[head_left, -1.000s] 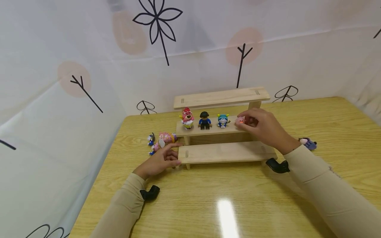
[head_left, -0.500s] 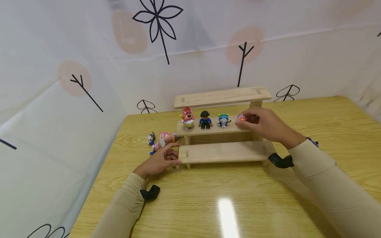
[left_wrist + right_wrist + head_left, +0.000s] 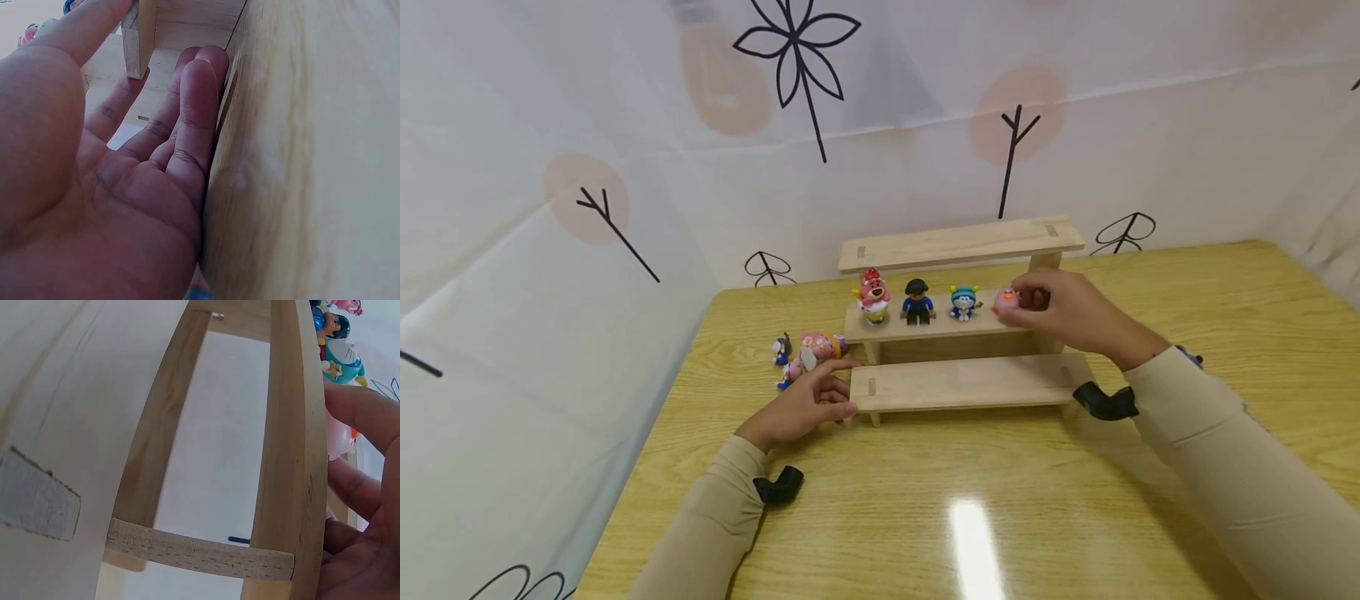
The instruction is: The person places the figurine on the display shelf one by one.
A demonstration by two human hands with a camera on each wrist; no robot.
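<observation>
My right hand (image 3: 1071, 312) pinches a small pink figurine (image 3: 1006, 300) with an orange mouth, at the right end of the stand's middle step. In the right wrist view, fingers (image 3: 365, 419) partly cover this pink figurine (image 3: 339, 434). Left of it on that step stand a blue-capped figurine (image 3: 963, 303), a dark-capped toy man (image 3: 917, 303) and a pink bear figurine (image 3: 873, 298). My left hand (image 3: 797, 407) holds the left end of the wooden step stand (image 3: 970, 383) at its lowest step, with thumb in front and forefinger behind. In the left wrist view, a stand leg (image 3: 136, 44) lies between them.
Several figurines (image 3: 822, 345) lie on the table (image 3: 865, 500) behind my left hand. A purple toy (image 3: 1189, 357) shows partly behind my right sleeve. The top step (image 3: 958, 246) rises at the back, before a patterned cloth (image 3: 910, 183).
The pink figurine has turned slightly in my right fingers and shows more of its front. My right hand has shifted a little right. My left hand keeps its place.
</observation>
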